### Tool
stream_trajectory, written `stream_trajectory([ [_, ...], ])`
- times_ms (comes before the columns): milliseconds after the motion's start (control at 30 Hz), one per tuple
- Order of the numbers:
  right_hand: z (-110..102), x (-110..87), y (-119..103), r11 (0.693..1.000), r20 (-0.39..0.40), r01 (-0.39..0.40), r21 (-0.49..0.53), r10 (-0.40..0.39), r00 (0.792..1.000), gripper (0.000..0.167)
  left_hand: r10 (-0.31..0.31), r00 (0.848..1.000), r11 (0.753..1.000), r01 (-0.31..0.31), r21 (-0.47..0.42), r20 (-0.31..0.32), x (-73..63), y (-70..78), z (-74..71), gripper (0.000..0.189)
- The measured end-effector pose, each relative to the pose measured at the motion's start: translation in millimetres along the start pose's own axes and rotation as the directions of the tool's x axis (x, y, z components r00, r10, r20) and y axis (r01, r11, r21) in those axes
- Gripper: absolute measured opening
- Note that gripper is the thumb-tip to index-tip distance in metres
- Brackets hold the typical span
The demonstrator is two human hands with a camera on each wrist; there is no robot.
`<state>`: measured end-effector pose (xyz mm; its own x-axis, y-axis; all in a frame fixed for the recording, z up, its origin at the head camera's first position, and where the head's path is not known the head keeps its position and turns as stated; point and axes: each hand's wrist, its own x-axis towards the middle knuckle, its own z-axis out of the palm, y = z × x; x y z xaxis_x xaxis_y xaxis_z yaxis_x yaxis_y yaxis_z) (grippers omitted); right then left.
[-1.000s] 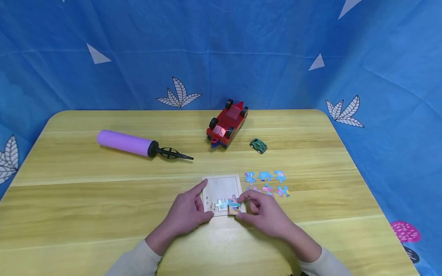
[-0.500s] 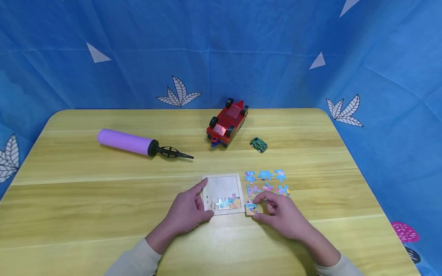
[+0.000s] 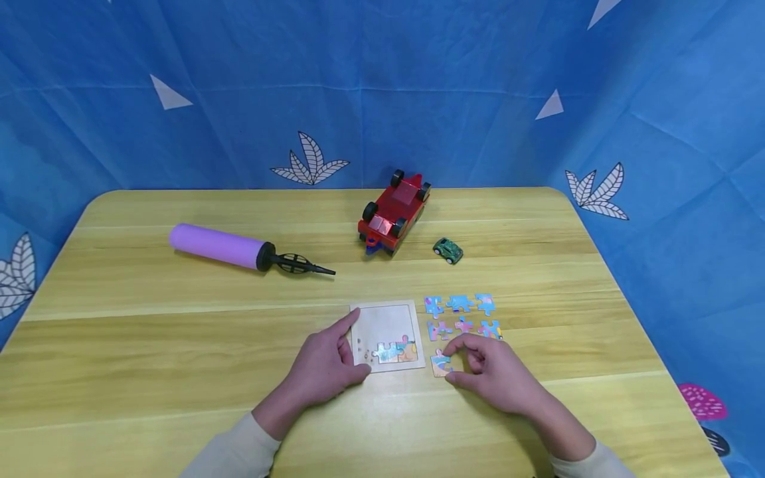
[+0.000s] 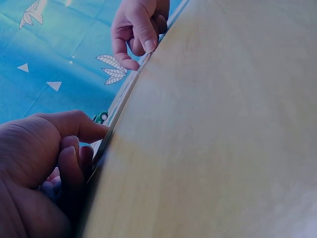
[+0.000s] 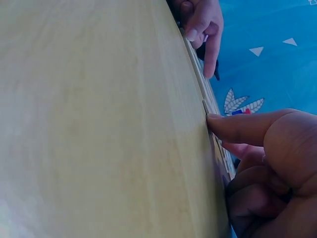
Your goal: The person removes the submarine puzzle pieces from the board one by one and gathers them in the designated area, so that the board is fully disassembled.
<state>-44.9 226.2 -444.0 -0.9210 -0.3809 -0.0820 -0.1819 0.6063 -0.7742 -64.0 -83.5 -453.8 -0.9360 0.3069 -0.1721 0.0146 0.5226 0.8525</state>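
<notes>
My left hand (image 3: 323, 367) holds a pale wooden puzzle board (image 3: 381, 322) by its left side, index finger at the upper corner and thumb at the lower one. Joined jigsaw pieces (image 3: 396, 352) lie in the lower part of the board's recess. Just right of the board, my right hand (image 3: 497, 376) pinches a blue and sandy-coloured jigsaw piece (image 3: 440, 365) between thumb and index finger, low at the table surface. In the right wrist view, that right hand (image 5: 277, 158) shows the piece edge-on at the fingertip, partly hidden.
Several loose jigsaw pieces (image 3: 459, 303) lie in two rows beyond the right hand. Farther back are a green toy car (image 3: 447, 251) and an upturned red toy vehicle (image 3: 394, 211). A purple hand pump (image 3: 221, 247) lies at left on the wooden table (image 3: 149, 358).
My right hand has moved right, carrying the jigsaw piece off the board to the table beside it. The left hand has stayed at the board.
</notes>
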Motion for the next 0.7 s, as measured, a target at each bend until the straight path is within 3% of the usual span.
stream_trajectory([
  [400, 3.2, 2.0, -0.8, 0.999, -0.031, 0.029, 0.031, -0.028, 0.999, 0.03, -0.001, 1.0, 1.0, 0.001, 0.012, 0.0, -0.4, 0.8, 0.4, 0.094],
  [700, 16.8, 19.2, -17.5, 0.993, -0.028, 0.062, 0.099, -0.059, 0.998, 0.027, -0.017, 1.0, 1.0, 0.017, 0.019, -0.001, 0.4, 1.3, 0.7, 0.094],
])
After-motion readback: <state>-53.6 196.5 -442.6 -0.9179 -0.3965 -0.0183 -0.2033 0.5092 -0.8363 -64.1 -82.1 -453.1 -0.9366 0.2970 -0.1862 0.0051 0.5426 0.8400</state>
